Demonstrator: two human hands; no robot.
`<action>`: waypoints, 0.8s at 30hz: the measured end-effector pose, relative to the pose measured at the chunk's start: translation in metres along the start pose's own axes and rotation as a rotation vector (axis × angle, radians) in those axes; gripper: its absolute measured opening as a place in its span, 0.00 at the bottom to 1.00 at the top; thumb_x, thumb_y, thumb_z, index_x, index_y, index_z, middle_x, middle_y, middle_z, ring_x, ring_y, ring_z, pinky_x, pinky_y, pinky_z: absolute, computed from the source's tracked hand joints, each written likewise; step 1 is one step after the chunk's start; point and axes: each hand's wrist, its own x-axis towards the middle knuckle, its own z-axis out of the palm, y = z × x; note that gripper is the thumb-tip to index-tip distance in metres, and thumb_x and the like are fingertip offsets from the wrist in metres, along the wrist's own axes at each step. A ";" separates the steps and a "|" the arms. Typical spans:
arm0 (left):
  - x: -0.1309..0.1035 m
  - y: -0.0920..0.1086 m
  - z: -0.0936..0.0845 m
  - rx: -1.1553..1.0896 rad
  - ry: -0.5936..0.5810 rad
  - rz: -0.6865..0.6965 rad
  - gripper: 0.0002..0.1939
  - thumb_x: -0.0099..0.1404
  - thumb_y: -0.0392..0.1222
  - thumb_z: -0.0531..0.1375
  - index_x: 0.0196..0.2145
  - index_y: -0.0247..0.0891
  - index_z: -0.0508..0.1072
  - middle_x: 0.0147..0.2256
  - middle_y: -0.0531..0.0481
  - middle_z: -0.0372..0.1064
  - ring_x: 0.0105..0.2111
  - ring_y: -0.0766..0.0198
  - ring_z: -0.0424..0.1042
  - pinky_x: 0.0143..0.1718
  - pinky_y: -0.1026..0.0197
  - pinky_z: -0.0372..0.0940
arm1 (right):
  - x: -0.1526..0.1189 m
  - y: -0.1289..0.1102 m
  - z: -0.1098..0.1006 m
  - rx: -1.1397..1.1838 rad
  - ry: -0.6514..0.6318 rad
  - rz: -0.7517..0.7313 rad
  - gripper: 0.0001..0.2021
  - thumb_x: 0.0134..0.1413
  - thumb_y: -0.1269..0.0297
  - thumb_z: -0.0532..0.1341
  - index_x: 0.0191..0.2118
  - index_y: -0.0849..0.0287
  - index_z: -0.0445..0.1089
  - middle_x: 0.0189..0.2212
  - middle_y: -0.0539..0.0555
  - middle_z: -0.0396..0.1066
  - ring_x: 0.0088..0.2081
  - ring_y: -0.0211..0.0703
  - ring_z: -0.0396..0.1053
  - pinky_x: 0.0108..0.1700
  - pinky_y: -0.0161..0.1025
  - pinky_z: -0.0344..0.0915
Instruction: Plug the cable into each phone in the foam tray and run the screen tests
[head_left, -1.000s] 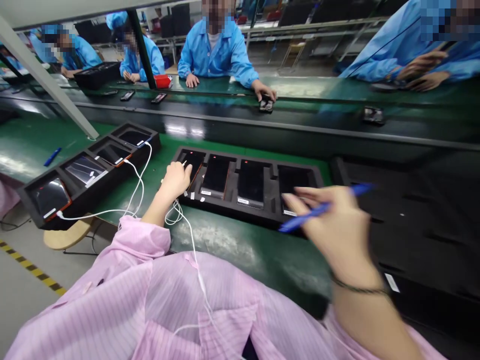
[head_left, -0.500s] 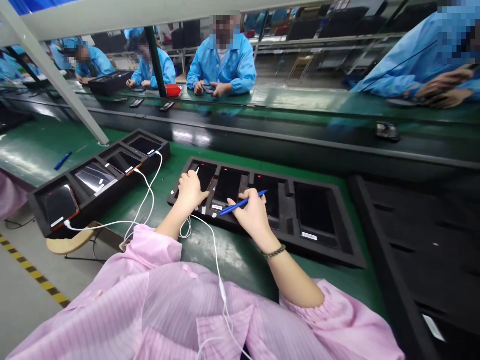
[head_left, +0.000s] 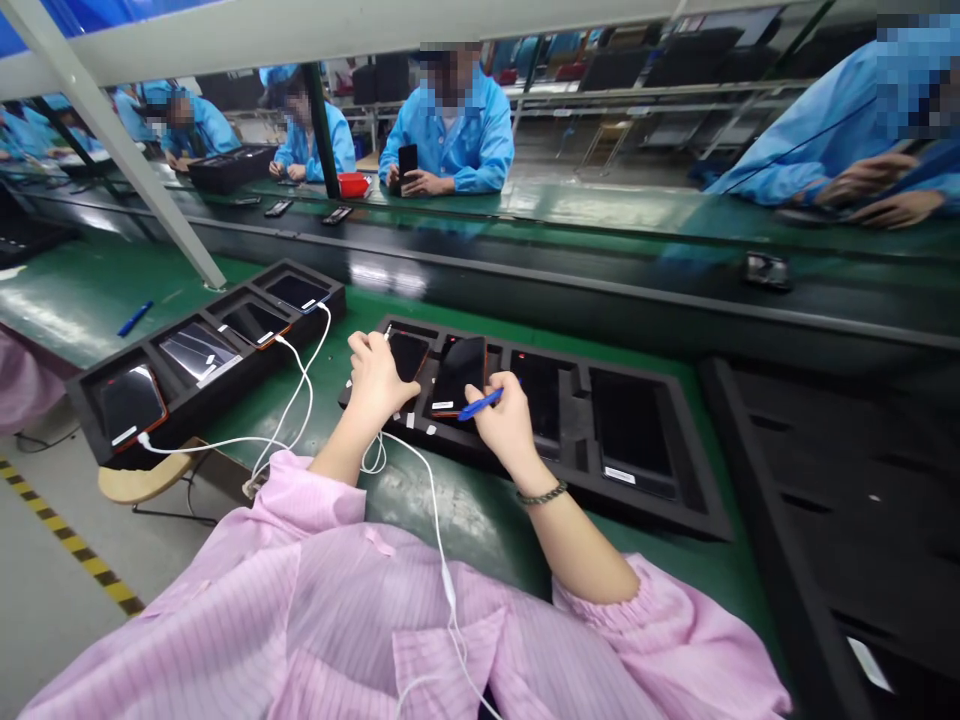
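Note:
A black foam tray (head_left: 645,525) holds several phones in front of me. My left hand (head_left: 377,380) is over the leftmost phone (head_left: 409,352), with fingers curled at a small white plug and thumb stretched right. My right hand (head_left: 506,418) is closed round a blue pen (head_left: 480,404), and its fingertips touch the lower right of the second phone (head_left: 460,375). That phone sits tilted, its orange edge raised from its slot. Two more phones, a third (head_left: 538,400) and a fourth (head_left: 634,430), lie in slots to the right.
Another foam tray (head_left: 184,395) at left holds phones with white cables (head_left: 309,385). A blue pen (head_left: 136,318) lies beyond it. A large black tray (head_left: 847,480) stands at right. People in blue work across the conveyor (head_left: 540,285); a slanted post (head_left: 142,170) rises at left.
The second phone has come up out of its slot and tilted at my right hand. The pen has turned in that hand. Across the line, a person has raised a phone upright.

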 end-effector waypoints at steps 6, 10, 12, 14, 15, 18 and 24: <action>-0.019 -0.009 -0.023 -0.021 -0.024 0.023 0.28 0.54 0.39 0.72 0.38 0.40 0.54 0.50 0.38 0.57 0.50 0.46 0.68 0.51 0.43 0.65 | -0.013 -0.006 -0.010 -0.105 -0.021 -0.137 0.15 0.50 0.56 0.58 0.25 0.54 0.50 0.18 0.43 0.51 0.25 0.39 0.54 0.57 0.58 0.57; -0.039 -0.042 -0.075 -0.447 -0.162 0.056 0.20 0.72 0.61 0.49 0.32 0.43 0.52 0.26 0.56 0.54 0.25 0.65 0.59 0.27 0.62 0.60 | -0.022 -0.009 -0.018 -0.326 0.044 -0.438 0.13 0.57 0.61 0.55 0.24 0.54 0.52 0.18 0.44 0.53 0.26 0.41 0.57 0.60 0.61 0.52; -0.055 -0.060 -0.101 -0.698 -0.318 -0.005 0.23 0.71 0.66 0.45 0.30 0.44 0.51 0.21 0.60 0.45 0.18 0.68 0.46 0.20 0.65 0.46 | -0.020 -0.013 -0.018 -0.338 0.044 -0.537 0.13 0.60 0.63 0.55 0.25 0.54 0.52 0.18 0.45 0.55 0.26 0.41 0.58 0.58 0.58 0.56; -0.069 -0.072 -0.112 -0.757 -0.455 -0.065 0.24 0.69 0.66 0.48 0.29 0.43 0.53 0.19 0.60 0.43 0.18 0.69 0.41 0.19 0.65 0.40 | -0.014 -0.020 -0.014 -0.316 -0.028 -0.619 0.13 0.61 0.63 0.56 0.26 0.54 0.55 0.20 0.46 0.59 0.27 0.42 0.62 0.59 0.57 0.57; -0.075 -0.075 -0.111 -0.709 -0.499 -0.080 0.23 0.69 0.64 0.49 0.28 0.43 0.55 0.19 0.60 0.45 0.18 0.69 0.43 0.20 0.65 0.41 | -0.009 -0.024 -0.009 -0.304 -0.090 -0.656 0.11 0.62 0.63 0.56 0.27 0.54 0.56 0.21 0.47 0.62 0.29 0.43 0.64 0.60 0.58 0.56; -0.084 -0.078 -0.086 -0.494 -0.490 -0.099 0.18 0.69 0.56 0.49 0.28 0.41 0.62 0.20 0.55 0.56 0.20 0.66 0.55 0.24 0.63 0.51 | 0.011 -0.038 0.013 -0.294 -0.329 -0.731 0.06 0.62 0.64 0.57 0.33 0.55 0.62 0.28 0.50 0.70 0.37 0.47 0.69 0.63 0.60 0.53; -0.084 -0.071 -0.040 -0.156 -0.339 -0.124 0.16 0.72 0.45 0.44 0.27 0.42 0.61 0.21 0.54 0.64 0.24 0.61 0.66 0.32 0.60 0.59 | 0.037 -0.043 0.055 -0.403 -0.697 -0.693 0.06 0.64 0.63 0.58 0.34 0.55 0.64 0.35 0.56 0.71 0.46 0.51 0.68 0.52 0.48 0.67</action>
